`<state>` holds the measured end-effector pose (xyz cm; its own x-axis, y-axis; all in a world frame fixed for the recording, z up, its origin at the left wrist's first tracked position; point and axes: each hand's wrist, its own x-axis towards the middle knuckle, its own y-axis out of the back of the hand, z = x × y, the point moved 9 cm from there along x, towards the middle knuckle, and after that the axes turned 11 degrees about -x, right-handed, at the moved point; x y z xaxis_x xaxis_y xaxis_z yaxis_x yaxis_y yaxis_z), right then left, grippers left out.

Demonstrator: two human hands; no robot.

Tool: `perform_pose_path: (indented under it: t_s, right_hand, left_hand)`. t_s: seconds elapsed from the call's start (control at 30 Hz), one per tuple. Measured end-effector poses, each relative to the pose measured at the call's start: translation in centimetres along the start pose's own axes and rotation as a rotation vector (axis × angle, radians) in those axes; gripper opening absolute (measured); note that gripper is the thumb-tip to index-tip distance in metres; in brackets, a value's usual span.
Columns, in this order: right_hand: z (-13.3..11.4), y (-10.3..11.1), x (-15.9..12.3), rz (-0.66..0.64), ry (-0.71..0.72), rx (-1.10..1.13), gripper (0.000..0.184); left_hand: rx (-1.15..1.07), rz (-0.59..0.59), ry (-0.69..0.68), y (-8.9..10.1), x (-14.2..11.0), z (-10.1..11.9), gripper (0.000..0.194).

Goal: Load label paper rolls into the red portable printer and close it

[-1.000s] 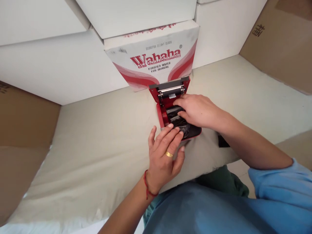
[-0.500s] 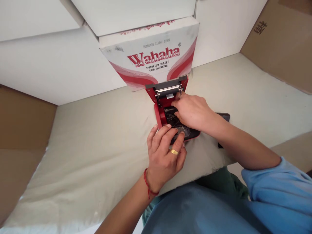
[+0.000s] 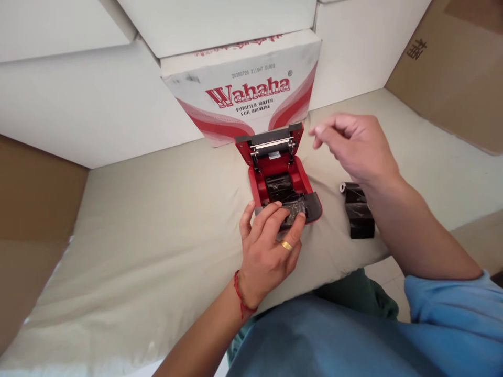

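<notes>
A small red printer [image 3: 281, 178] lies on the beige cushion [image 3: 157, 220] with its lid [image 3: 271, 146] flipped up against a Wahaha carton [image 3: 243, 89]. A dark shiny roll sits in its bay [image 3: 280, 186]. My left hand [image 3: 267, 246] rests on the printer's front edge, fingers pressing a crinkled black strip [image 3: 293, 212] there. My right hand [image 3: 353, 144] hovers above and to the right of the printer, fingers loosely curled, nothing visible in them. A second black roll [image 3: 357, 209] lies on the cushion under my right wrist.
White boxes [image 3: 98, 99] are stacked behind the cushion. Brown cardboard stands at the far left [image 3: 35, 209] and upper right [image 3: 451, 68]. My blue sleeves and lap fill the lower right.
My right hand has lifted out of the printer's bay and moved up and right. The bay and the black roll on the cushion are now uncovered. My left hand stays on the front edge.
</notes>
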<state>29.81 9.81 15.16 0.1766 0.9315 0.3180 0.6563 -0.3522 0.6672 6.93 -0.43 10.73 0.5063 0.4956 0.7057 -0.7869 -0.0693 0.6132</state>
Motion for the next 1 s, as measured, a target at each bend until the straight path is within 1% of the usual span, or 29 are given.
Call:
perform_pose_path:
  t_s: [0.03,0.07,0.1,0.17,0.23,0.3,0.37,0.47,0.53,0.67,0.73,0.8,0.87,0.93,0.97,1.0]
  right_hand:
    - [0.5,0.3,0.3,0.068,-0.014,0.021,0.041]
    - [0.8,0.0,0.5,0.095,-0.012,0.039,0.047]
    - [0.8,-0.6,0.7,0.089,0.002,0.054,0.053]
    - [0.4,-2.2,0.9,0.03,0.046,0.072,0.062]
    - [-0.3,-3.1,0.7,-0.012,0.083,0.08,0.066]
    - [-1.0,-2.9,0.1,-0.008,0.115,0.095,0.067]
    - [-1.5,-2.2,-0.7,0.006,0.163,0.116,0.067]
    - [-2.0,-1.4,-2.3,0.001,0.258,0.121,0.063]
    - [-2.0,-1.4,-3.6,-0.021,0.304,0.131,0.059]
    - [-1.3,-2.4,-6.4,-0.042,0.366,0.158,0.044]
    - [-1.0,-2.8,-7.6,-0.03,0.406,0.151,0.035]
    - [-0.8,-3.3,-8.3,-0.022,0.431,0.137,0.03]
    - [-0.7,-3.6,-8.6,-0.017,0.436,0.133,0.029]
    - [-0.6,-3.7,-8.6,0.0,0.433,0.143,0.029]
    - [-0.6,-3.7,-8.6,0.017,0.434,0.153,0.029]
    - [-0.6,-3.6,-8.5,0.036,0.437,0.162,0.029]
  left_hand:
    - [-0.002,0.004,0.002,0.0,0.0,0.0,0.045]
    - [-0.001,0.009,0.002,0.0,0.0,0.1,0.044]
    - [0.001,0.011,0.003,0.1,0.0,0.1,0.044]
    - [0.006,0.013,0.001,0.1,0.0,0.3,0.043]
    - [0.006,0.014,-0.004,0.2,0.0,0.3,0.042]
    - [0.0,0.016,-0.018,0.2,0.0,0.4,0.04]
    - [-0.003,0.02,-0.032,0.2,-0.1,0.5,0.039]
    - [-0.003,0.035,-0.046,0.3,-0.1,0.6,0.041]
    - [-0.012,0.051,-0.056,0.4,-0.2,0.7,0.043]
    - [-0.023,0.078,-0.072,0.4,-0.3,0.9,0.044]
    - [-0.021,0.068,-0.07,0.3,-0.3,1.0,0.043]
    - [-0.034,0.046,-0.063,0.3,-0.3,0.7,0.047]
    - [-0.097,0.039,-0.047,0.8,-0.2,0.0,0.057]
    - [-0.205,0.058,-0.005,1.9,0.2,-1.4,0.068]
    - [-0.249,0.072,0.034,2.4,0.4,-2.3,0.068]
    - [-0.279,0.097,0.089,3.1,0.6,-3.4,0.063]
